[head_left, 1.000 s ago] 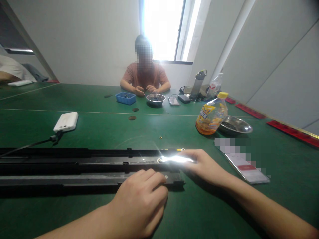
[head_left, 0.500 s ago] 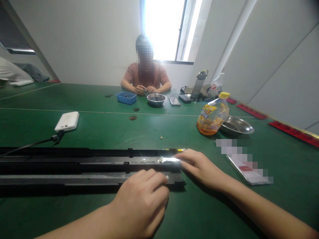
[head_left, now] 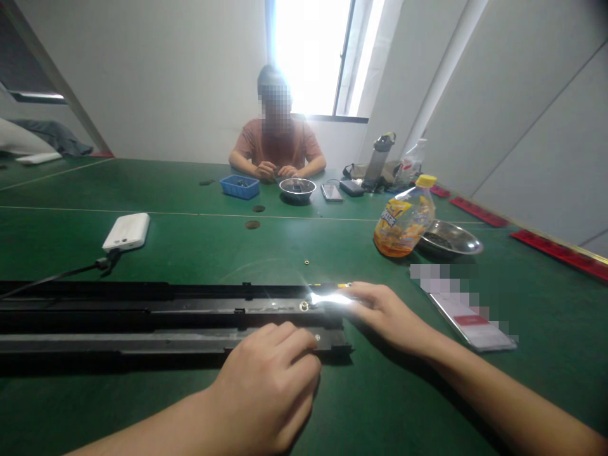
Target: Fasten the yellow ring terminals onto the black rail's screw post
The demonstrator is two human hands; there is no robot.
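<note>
Silver wrench [head_left: 332, 298] pinched in your right hand [head_left: 380, 311], left hand [head_left: 273, 373] hiding its grip, you seem partway: nut [head_left: 304, 306] on rail [head_left: 204, 304], tightness unclear, ring [head_left: 306, 262] loose beyond.

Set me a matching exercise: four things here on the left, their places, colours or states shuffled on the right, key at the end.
1. Tool
2. Left hand
3. Box
4. Nearest bottle

A. Blue
B. Over the nearest black rail
C. Wearing a yellow cap
D. In the right hand

Pairs: 1-D, 2-B, 3-A, 4-C
</note>
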